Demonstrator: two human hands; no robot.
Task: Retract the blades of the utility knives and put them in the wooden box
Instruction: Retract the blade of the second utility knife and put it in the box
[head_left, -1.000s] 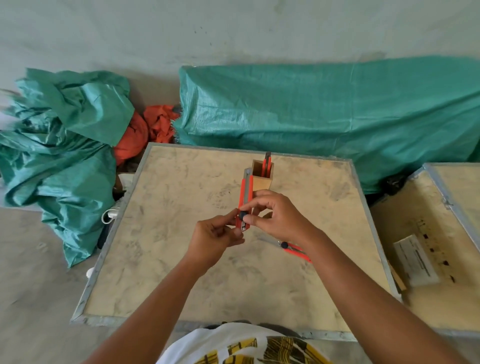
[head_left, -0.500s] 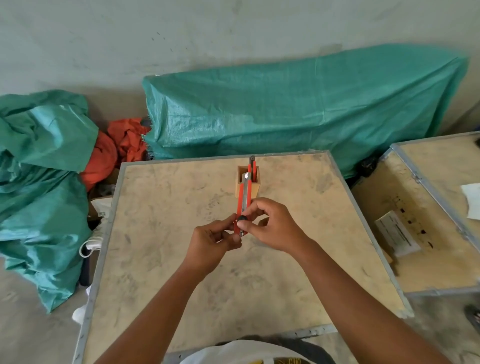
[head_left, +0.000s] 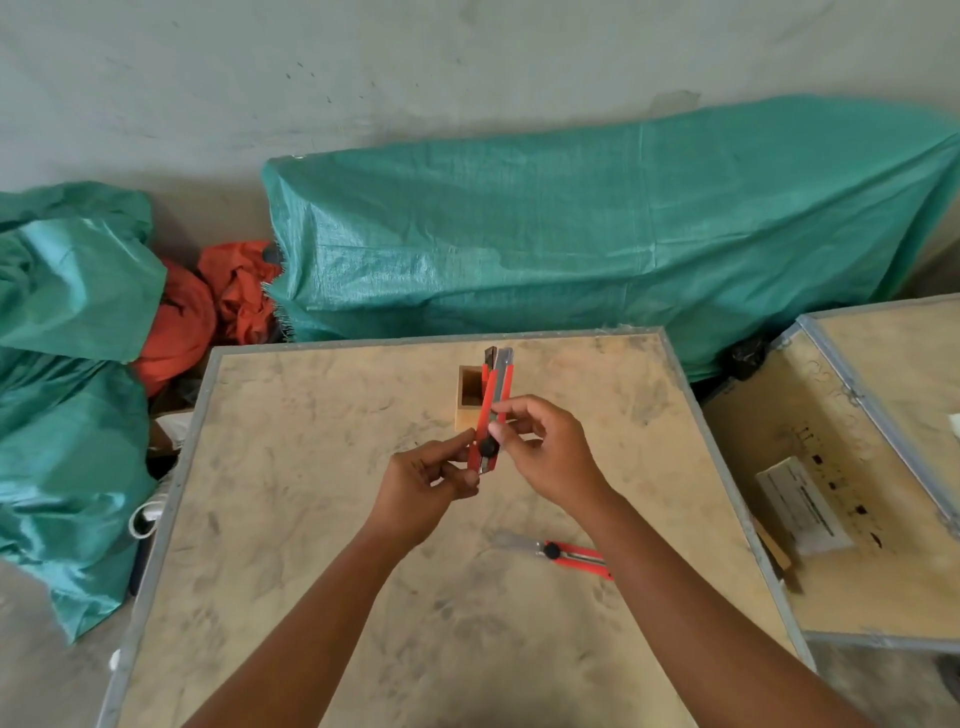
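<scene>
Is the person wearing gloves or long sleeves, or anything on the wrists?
No gloves: the left hand and right hand are bare, as are both forearms up to the frame edge. No watch, ring or band shows. No sleeves are visible.

No text, brand or number can be read anywhere. The white label (head_left: 802, 505) lying on the wooden crate lid (head_left: 878, 582) at right carries dark printed lines, too blurred to make out. Small black marks stamped on the lid beside it are likewise illegible. The red utility knives show no readable marking.
</scene>
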